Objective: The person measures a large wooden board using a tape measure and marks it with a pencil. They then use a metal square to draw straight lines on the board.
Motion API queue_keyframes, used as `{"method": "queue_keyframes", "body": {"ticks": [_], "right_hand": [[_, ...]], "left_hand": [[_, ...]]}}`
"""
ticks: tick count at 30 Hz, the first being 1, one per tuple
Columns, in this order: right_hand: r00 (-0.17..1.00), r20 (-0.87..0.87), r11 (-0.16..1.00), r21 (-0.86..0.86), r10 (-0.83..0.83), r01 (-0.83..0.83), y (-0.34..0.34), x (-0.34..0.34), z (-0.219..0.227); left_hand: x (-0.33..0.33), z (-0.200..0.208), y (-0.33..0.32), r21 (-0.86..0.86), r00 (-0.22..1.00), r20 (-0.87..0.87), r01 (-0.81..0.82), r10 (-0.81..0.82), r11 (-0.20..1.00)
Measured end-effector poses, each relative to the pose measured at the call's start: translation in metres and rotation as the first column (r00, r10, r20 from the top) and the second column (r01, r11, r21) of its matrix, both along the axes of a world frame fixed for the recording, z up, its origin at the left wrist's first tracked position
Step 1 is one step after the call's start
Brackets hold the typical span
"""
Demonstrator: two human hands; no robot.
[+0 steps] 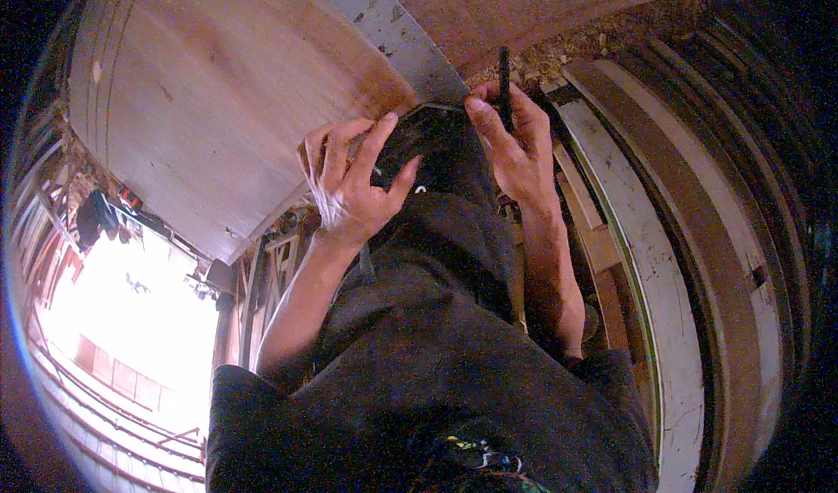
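Observation:
My left hand (353, 174) is at the near edge of a large pale brown wooden panel (236, 100). Its fingers are spread and nothing shows in them. Farther right, my right hand (519, 144) has its fingers closed round a thin dark stick (504, 78), shaped like a pencil or marker, which points upward. The right thumb and forefinger are by the near corner of a long grey flat strip (410, 44) that lies across the panel. Whether they touch that corner I cannot tell.
A second reddish-brown panel surface (541, 9) continues beyond the strip. Long boards (663, 231) are stacked along the right, with wood shavings (576, 48) near their far end. A bright opening (140, 301) lies to the left.

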State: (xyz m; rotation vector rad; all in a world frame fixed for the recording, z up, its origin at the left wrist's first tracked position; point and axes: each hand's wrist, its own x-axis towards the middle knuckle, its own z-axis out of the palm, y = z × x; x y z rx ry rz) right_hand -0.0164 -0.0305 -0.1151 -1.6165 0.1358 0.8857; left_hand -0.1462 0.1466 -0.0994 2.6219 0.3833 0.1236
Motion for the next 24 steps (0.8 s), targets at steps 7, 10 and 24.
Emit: {"method": "queue_keyframes", "body": {"ticks": [7,10,24], "right_hand": [[0.997,-0.011,0.997,-0.008,-0.075,0.075,-0.01,0.017,-0.004],[0.995,-0.011,0.995,-0.022,-0.096,0.096,-0.008,0.026,-0.002],[0.992,-0.033,0.99,-0.065,-0.126,0.124,0.0,0.025,-0.004]], "left_hand": [[-0.005,-0.004,-0.004,0.022,1.0,-0.008,-0.014,0.014,1.0],[-0.005,-0.008,-0.004,0.027,0.999,0.015,-0.033,0.033,0.999],[-0.008,-0.016,0.002,0.05,0.995,0.059,-0.087,0.084,0.995]]}}
